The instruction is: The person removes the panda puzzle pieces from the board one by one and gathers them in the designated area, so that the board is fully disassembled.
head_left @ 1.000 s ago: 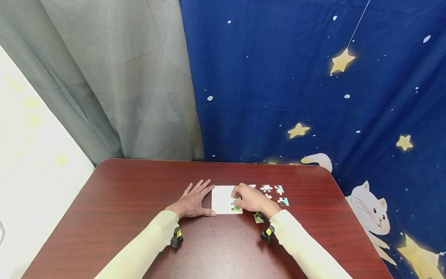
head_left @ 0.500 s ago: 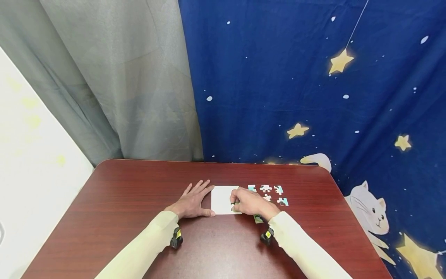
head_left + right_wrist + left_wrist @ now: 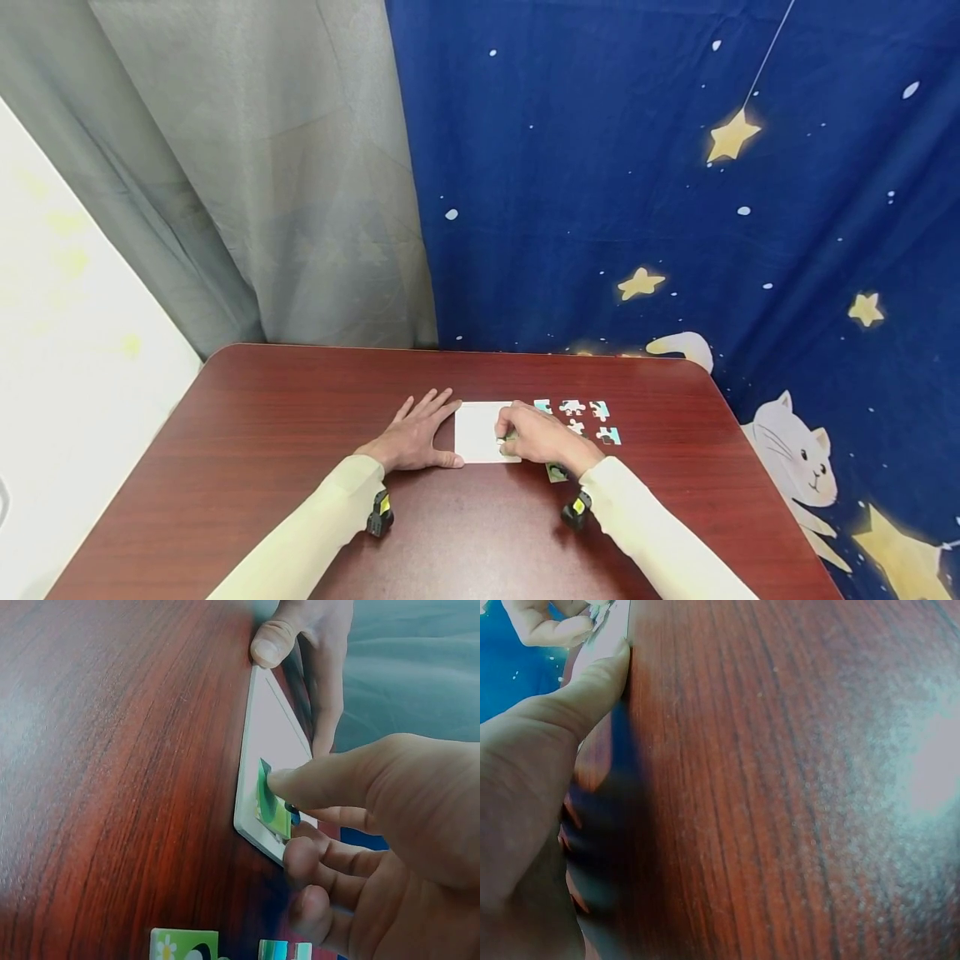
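Observation:
My right hand (image 3: 536,433) pinches a green jigsaw puzzle piece (image 3: 271,806) between thumb and fingers, low over the near right corner of a white puzzle board (image 3: 476,429). In the right wrist view the thumb presses the piece's printed face while it sits slightly tilted against the board. My left hand (image 3: 412,437) lies on the table with fingers spread. Its thumb (image 3: 604,682) and index fingertip touch the board's left edge. In the head view the right fingers hide most of the piece.
Several loose puzzle pieces lie right of the board, among them a teal one (image 3: 608,436) and a white one (image 3: 572,407). A green piece with a flower (image 3: 184,945) is partly under the right wrist. The dark red table (image 3: 315,375) meets curtains behind.
My right hand has come slightly lower and its fingers have closed in on the green puzzle piece, which shows less now. A teal piece behind the hand has come into view. The left hand stays put.

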The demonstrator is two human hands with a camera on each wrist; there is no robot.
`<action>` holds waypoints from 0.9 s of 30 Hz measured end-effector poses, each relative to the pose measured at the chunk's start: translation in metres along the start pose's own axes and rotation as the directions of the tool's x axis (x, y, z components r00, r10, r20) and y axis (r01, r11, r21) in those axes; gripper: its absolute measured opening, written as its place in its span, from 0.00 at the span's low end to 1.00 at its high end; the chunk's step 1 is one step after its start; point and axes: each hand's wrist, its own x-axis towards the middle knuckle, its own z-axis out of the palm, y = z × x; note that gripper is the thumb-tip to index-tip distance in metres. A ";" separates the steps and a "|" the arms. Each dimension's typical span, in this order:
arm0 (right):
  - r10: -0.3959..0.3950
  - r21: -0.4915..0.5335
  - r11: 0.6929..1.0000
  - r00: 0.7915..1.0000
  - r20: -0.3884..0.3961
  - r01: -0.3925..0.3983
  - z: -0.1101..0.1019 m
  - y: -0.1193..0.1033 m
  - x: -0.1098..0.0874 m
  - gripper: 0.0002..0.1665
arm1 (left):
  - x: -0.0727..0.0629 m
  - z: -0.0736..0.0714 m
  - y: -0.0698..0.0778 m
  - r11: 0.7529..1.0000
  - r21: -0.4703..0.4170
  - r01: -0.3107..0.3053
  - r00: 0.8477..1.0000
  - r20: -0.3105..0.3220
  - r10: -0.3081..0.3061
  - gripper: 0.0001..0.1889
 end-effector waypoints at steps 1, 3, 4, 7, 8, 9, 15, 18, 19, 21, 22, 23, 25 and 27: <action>0.001 0.004 1.000 1.000 -0.002 -0.001 0.000 0.001 0.000 0.11 | 0.000 0.000 0.000 1.000 0.001 0.002 1.000 0.002 -0.002 0.55; 0.004 0.028 1.000 1.000 -0.011 -0.004 0.000 0.002 0.000 0.12 | 0.000 0.000 0.000 1.000 0.016 0.002 1.000 -0.002 -0.002 0.54; 0.006 0.043 0.999 1.000 -0.015 -0.006 0.000 0.003 0.001 0.12 | 0.000 0.000 0.000 1.000 0.017 0.003 1.000 -0.001 -0.003 0.55; 0.013 0.097 0.995 1.000 -0.018 -0.012 0.000 0.004 0.001 0.10 | 0.000 0.000 0.000 1.000 0.025 0.006 1.000 0.000 -0.006 0.55; 0.006 0.111 0.994 1.000 -0.021 -0.004 -0.001 0.004 0.001 0.09 | 0.000 0.000 0.000 1.000 0.026 0.006 1.000 -0.003 -0.006 0.55; -0.004 0.122 0.993 1.000 -0.022 0.006 -0.001 0.004 0.000 0.08 | 0.000 0.000 0.000 1.000 0.026 0.006 1.000 -0.005 -0.006 0.55; -0.047 0.120 0.991 0.998 -0.033 0.050 -0.006 0.003 -0.003 0.06 | 0.002 0.001 -0.001 0.999 0.031 0.007 1.000 -0.001 -0.007 0.55; -0.041 0.115 0.992 0.998 -0.042 0.045 -0.011 0.003 -0.004 0.07 | 0.002 0.001 -0.001 0.999 0.031 0.007 1.000 0.001 -0.007 0.55; -0.041 0.113 0.993 0.998 -0.048 0.046 -0.012 0.003 -0.005 0.07 | 0.002 0.000 0.000 1.000 0.031 0.007 1.000 0.001 -0.007 0.55; -0.046 0.112 0.992 0.998 -0.053 0.052 -0.016 0.003 -0.006 0.07 | 0.002 0.000 0.000 0.999 0.032 0.009 1.000 0.002 -0.009 0.55; -0.054 0.112 0.992 0.997 -0.055 0.060 -0.017 0.003 -0.006 0.07 | 0.001 0.000 0.000 0.999 0.031 0.010 1.000 0.003 -0.010 0.55; -0.055 0.116 0.991 0.997 -0.053 0.061 -0.019 0.003 -0.007 0.07 | 0.001 0.000 0.000 0.999 0.030 0.010 1.000 0.002 -0.010 0.55; -0.056 0.121 0.991 0.997 -0.050 0.061 -0.021 0.002 -0.009 0.07 | 0.002 0.001 0.000 1.000 0.029 0.011 1.000 0.001 -0.011 0.55; -0.053 0.127 0.990 0.997 -0.048 0.059 -0.024 0.002 -0.011 0.07 | 0.001 0.000 0.000 1.000 0.026 0.009 1.000 0.000 -0.009 0.55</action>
